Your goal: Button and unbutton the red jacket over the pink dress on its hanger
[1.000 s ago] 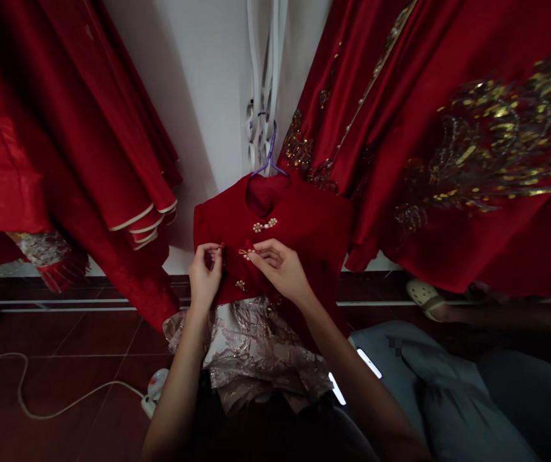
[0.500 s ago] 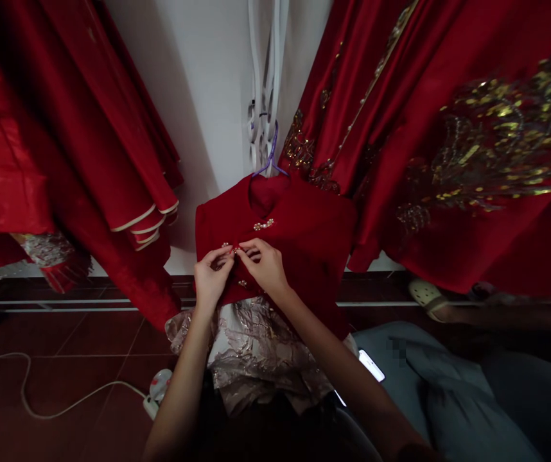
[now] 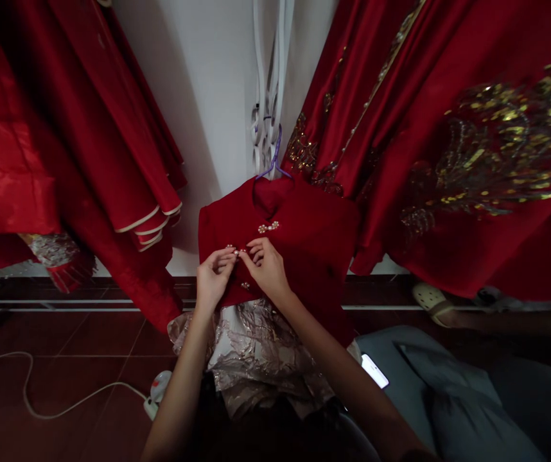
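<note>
A red jacket [image 3: 314,250] hangs in front of me on a purple hanger [image 3: 274,165]. Down its front run ornate beaded clasps: a fastened-looking upper clasp [image 3: 268,228] below the neckline and a lower clasp [image 3: 245,285] near the hem. Between them, both hands meet at a middle clasp [image 3: 236,253], partly covered by fingers. My left hand [image 3: 212,277] pinches it from the left side. With thumb and fingertips, my right hand [image 3: 268,268] grips its right end. Whether the clasp's two halves are joined cannot be made out. Below the jacket shows a pale, shiny patterned fabric [image 3: 246,346].
Red garments [image 3: 112,128] hang at the left, and a sequinned red garment [image 3: 507,147] at the right. A white cable [image 3: 83,401] with a power strip [image 3: 151,406] lies on the floor. Beside a seated person's leg is a lit phone [image 3: 374,371]; a clog [image 3: 433,303] is behind.
The view has shifted slightly, so everything sits a little further right. My right fingers have spread slightly at the middle clasp, leaving more of it visible. The left hand keeps its pinch.
</note>
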Motion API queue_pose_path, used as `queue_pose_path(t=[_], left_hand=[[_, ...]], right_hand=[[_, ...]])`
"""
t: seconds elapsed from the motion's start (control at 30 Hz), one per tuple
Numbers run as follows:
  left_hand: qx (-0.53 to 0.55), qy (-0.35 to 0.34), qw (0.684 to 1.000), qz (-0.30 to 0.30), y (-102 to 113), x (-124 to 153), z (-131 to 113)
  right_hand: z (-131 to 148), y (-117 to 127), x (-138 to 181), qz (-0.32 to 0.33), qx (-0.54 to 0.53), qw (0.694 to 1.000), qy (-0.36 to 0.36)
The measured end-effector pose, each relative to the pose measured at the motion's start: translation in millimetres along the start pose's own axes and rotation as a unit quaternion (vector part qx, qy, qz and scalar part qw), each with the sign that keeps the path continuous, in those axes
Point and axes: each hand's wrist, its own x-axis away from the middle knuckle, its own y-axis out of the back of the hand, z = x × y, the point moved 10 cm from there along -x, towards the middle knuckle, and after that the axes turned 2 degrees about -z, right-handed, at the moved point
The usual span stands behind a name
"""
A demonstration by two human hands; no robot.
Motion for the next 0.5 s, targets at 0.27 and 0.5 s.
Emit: queue_pose_path(t=[0.27,0.5], left_hand=[[-0.369,-0.065,0.920,0.117,-9,58,-21],[-0.553,-0.044,0.820,0.143,-10,61,-25]], right_hand=[[-7,30,55,0.142,0.033,0.988,-0.043],[-33,27,76,0.207,0.067,0.972,-0.090]])
